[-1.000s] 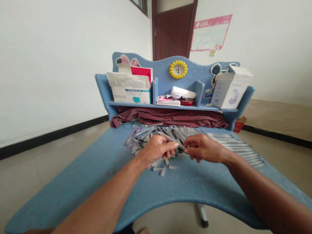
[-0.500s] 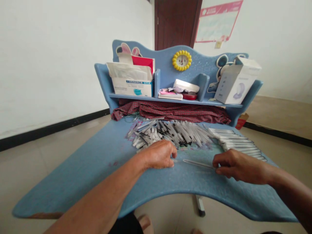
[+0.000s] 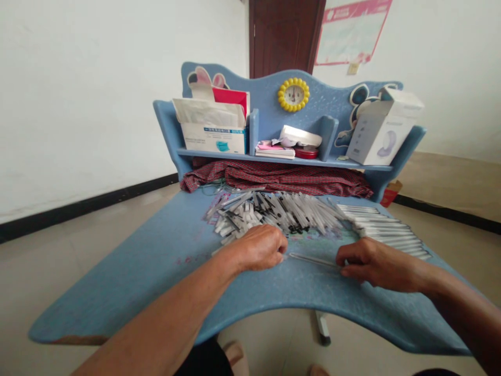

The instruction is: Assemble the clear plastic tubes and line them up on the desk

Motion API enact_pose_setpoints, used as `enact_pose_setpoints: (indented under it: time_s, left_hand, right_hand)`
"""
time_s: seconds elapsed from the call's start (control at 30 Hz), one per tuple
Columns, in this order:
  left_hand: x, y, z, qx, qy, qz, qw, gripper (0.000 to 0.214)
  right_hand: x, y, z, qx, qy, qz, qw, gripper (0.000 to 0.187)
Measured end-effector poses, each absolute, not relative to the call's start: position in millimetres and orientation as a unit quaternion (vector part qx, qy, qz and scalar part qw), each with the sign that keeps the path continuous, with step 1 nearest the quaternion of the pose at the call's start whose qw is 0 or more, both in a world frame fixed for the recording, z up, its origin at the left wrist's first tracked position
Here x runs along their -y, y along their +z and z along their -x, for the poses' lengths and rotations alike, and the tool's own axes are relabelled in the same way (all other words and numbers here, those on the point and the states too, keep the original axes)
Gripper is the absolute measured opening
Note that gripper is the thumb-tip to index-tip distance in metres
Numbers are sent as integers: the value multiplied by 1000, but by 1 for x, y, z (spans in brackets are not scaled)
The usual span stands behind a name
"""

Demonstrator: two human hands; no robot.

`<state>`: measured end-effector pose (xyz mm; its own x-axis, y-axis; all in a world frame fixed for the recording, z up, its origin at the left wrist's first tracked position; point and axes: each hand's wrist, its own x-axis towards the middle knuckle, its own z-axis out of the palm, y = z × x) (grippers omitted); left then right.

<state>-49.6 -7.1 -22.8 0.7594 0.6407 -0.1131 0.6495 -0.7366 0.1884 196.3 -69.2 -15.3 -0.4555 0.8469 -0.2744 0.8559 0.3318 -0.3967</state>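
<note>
A loose heap of thin grey and white strips lies in the middle of the blue desk. One long thin strip lies flat on the desk between my hands. My left hand rests curled on the desk at the strip's left end, fingers closed. My right hand pinches the strip's right end against the desk. A tidy row of strips is laid out to the right of the heap, just beyond my right hand.
A red checked cloth lies under the desk's shelf. The shelf holds a mask box, papers, a red tin and a white carton. A yellow clock hangs on the back panel. A door stands behind.
My hands left the heap and came apart toward me, with one strip drawn out flat between them. In the last half second they barely moved; the view shifted slightly.
</note>
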Motion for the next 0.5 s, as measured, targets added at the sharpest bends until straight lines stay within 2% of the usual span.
enact_pose_setpoints:
  time_s: [0.27,0.5]
  left_hand:
    - [6,-27,49,-335,9,-936,106,17]
    - [3,-28,50,-290,49,-946,138,14]
  right_hand:
    - [71,-17,-198,-808,-270,-523,3,14]
    - [73,-16,-199,-814,-278,-509,-35,17]
